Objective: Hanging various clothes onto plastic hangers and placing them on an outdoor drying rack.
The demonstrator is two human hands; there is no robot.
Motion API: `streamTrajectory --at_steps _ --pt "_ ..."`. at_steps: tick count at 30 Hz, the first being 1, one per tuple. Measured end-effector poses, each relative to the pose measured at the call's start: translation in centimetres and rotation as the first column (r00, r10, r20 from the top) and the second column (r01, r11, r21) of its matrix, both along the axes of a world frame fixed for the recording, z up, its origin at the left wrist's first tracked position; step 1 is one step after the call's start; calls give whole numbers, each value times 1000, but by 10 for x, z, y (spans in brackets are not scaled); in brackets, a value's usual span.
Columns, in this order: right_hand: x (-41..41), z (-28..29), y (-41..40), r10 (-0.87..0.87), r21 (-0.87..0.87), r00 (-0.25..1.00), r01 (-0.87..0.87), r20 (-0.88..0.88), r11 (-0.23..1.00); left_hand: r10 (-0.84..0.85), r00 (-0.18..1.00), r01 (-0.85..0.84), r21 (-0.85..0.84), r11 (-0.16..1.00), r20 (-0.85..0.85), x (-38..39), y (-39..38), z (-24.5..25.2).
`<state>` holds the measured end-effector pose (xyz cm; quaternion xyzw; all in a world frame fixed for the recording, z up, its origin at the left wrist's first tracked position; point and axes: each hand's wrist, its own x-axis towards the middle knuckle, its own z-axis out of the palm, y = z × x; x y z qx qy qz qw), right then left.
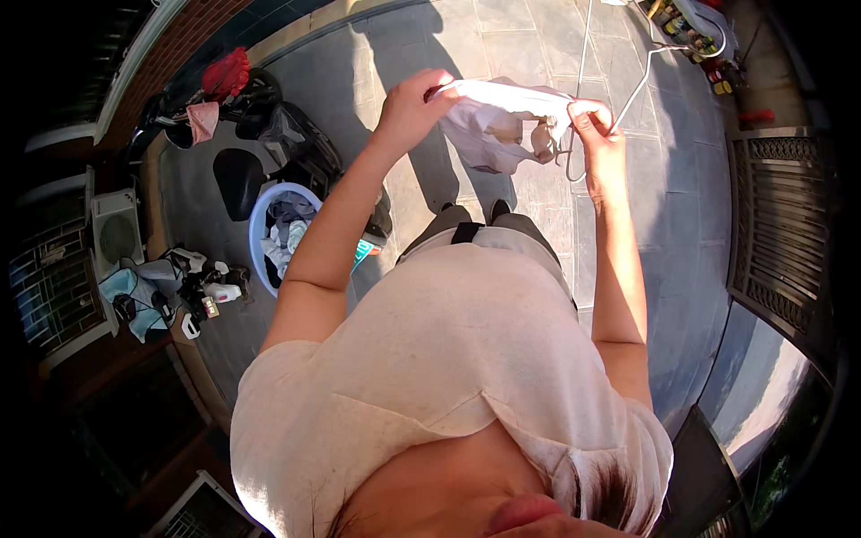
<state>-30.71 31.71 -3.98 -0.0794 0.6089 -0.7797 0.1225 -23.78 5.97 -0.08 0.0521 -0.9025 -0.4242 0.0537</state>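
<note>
A pale pink garment point(488, 128) is stretched by its upper edge between my two hands, lit by the sun, with openings in its lower part. My left hand point(420, 101) grips the garment's left end between thumb and fingers. At the garment's right end, my right hand point(595, 124) pinches the fabric and also has a wire clothes hanger point(638, 94) in its grip. The hanger's hook points to the upper right, and one bent end hangs below the fingers. It cannot be told whether the garment touches the hanger's wire.
A blue plastic basin point(255, 232) of laundry stands at the left beside a parked scooter point(303, 144) with cloths on it. Bottles and bags point(202, 289) lie near an air-conditioner unit point(118, 225). A metal gate point(780, 222) is at the right, potted plants point(679, 27) at the upper right.
</note>
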Motion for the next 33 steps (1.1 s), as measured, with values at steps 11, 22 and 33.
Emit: streamTrajectory --at_steps 11,22,33 --pt "3 -3 -22 27 128 999 -29 20 991 58 996 -12 585 811 -61 9 -24 14" --pt "16 -83 -89 294 -99 920 -278 259 956 -5 994 104 933 345 -110 0 -59 60" --pt "15 -20 -78 394 -312 885 -311 249 897 207 978 -140 696 705 -12 10 -123 12"
